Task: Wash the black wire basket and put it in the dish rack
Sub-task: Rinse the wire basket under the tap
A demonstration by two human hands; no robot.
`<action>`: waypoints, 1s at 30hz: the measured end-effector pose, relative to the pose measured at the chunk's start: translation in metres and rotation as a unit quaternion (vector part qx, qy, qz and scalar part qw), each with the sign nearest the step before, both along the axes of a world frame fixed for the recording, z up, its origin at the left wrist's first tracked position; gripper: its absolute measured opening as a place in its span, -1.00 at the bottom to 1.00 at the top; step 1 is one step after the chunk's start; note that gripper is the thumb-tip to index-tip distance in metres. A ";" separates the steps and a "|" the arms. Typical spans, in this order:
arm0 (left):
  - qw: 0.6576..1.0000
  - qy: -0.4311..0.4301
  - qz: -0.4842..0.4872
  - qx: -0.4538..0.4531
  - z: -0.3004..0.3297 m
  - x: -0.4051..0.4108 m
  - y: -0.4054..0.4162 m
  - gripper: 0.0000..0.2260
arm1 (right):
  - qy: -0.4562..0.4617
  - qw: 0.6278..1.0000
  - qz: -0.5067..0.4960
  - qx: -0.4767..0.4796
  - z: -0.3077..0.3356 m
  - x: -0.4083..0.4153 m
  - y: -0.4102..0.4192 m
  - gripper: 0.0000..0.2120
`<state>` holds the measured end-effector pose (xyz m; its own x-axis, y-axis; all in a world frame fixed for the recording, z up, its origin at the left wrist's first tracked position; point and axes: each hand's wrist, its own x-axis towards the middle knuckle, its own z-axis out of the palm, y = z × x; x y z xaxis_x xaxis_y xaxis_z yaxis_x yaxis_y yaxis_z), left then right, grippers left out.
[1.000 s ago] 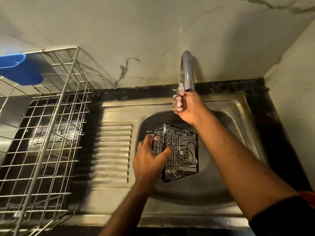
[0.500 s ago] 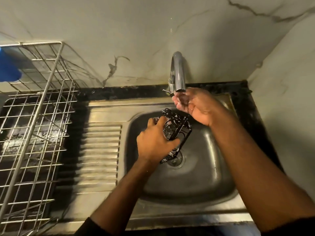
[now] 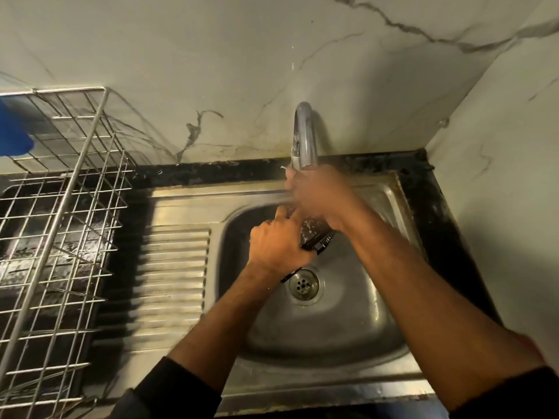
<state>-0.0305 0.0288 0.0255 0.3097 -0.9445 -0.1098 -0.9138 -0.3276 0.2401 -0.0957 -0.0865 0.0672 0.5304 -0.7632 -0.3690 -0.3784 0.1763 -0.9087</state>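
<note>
The black wire basket point(image 3: 316, 235) is held above the steel sink bowl point(image 3: 372, 300), under the tap spout point(image 3: 305, 134). My left hand point(image 3: 276, 243) grips its near side, fingers curled round the wires. My right hand point(image 3: 320, 196) lies blurred over the basket's far top, just below the spout; most of the basket is hidden by both hands. Whether the right fingers hold the wires cannot be made out. The metal dish rack point(image 3: 57, 213) stands on the dark counter to the left of the sink.
The ribbed drainboard point(image 3: 174, 276) lies between rack and bowl. The drain point(image 3: 303, 285) sits below the basket. A blue object point(image 3: 13, 140) hangs at the rack's far left. Marble walls close in behind and at the right.
My left hand has lifted and tilted the basket from the sink floor up under the spout. My right hand left the tap handle and came down onto the basket.
</note>
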 end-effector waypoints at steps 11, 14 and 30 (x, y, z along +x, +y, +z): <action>1.000 -0.005 -0.019 -0.007 -0.015 0.009 0.004 -0.27 | -0.269 0.858 -0.108 0.424 -0.021 0.019 -0.012 -0.72; 1.000 -0.016 -0.023 -0.009 -0.013 0.009 0.005 -0.21 | -0.299 0.838 -0.094 0.447 -0.021 0.018 -0.015 -0.85; 1.000 -0.022 -0.001 -0.013 -0.007 0.017 0.012 -0.02 | 0.073 0.992 0.081 -0.069 0.007 -0.027 -0.008 -0.84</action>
<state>-0.0133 0.0413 0.0187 0.3110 -0.9478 -0.0710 -0.9248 -0.3190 0.2073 -0.1231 -0.0949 0.0746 0.5986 -0.7210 -0.3491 -0.5204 -0.0188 -0.8537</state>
